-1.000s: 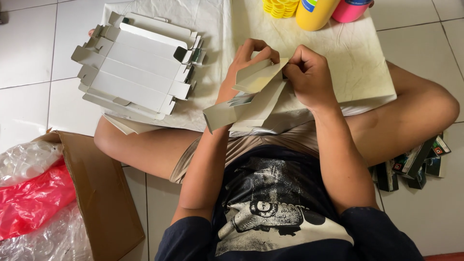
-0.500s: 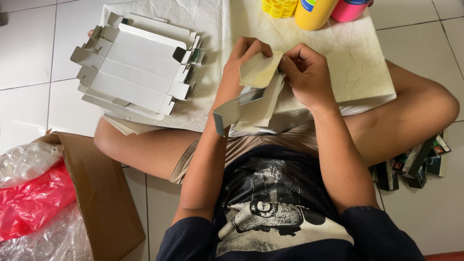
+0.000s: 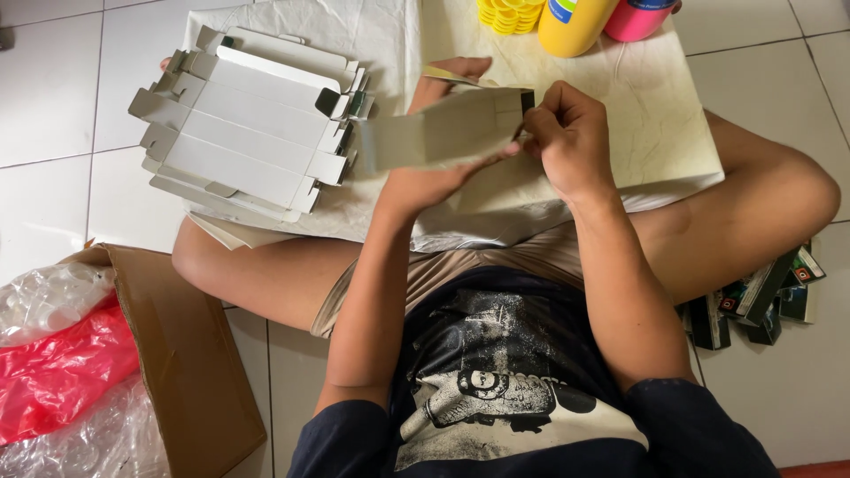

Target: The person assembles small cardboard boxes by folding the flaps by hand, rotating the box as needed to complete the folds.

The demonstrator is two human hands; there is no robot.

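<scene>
Both hands hold one flat grey cardboard carton blank (image 3: 443,131) over a white cloth-covered board (image 3: 637,133) on my lap. My left hand (image 3: 429,168) supports it from underneath, fingers reaching past its far edge. My right hand (image 3: 571,142) pinches the blank's right end flap between thumb and fingers. The blank lies roughly level, with its grey inner side up. A stack of several unfolded grey carton blanks (image 3: 243,133) rests on the cloth to the left, close to the held blank's left end.
A yellow bottle (image 3: 575,22), a pink container (image 3: 637,18) and yellow rings (image 3: 509,13) stand at the board's far edge. An open brown cardboard box (image 3: 177,354) with clear and red plastic bags (image 3: 53,372) sits at lower left. Several small dark folded cartons (image 3: 761,296) lie by my right knee.
The carton blank was tilted and partly folded between my hands; it is now spread out flat and level, shifted left toward the stack, with my right hand at its right end.
</scene>
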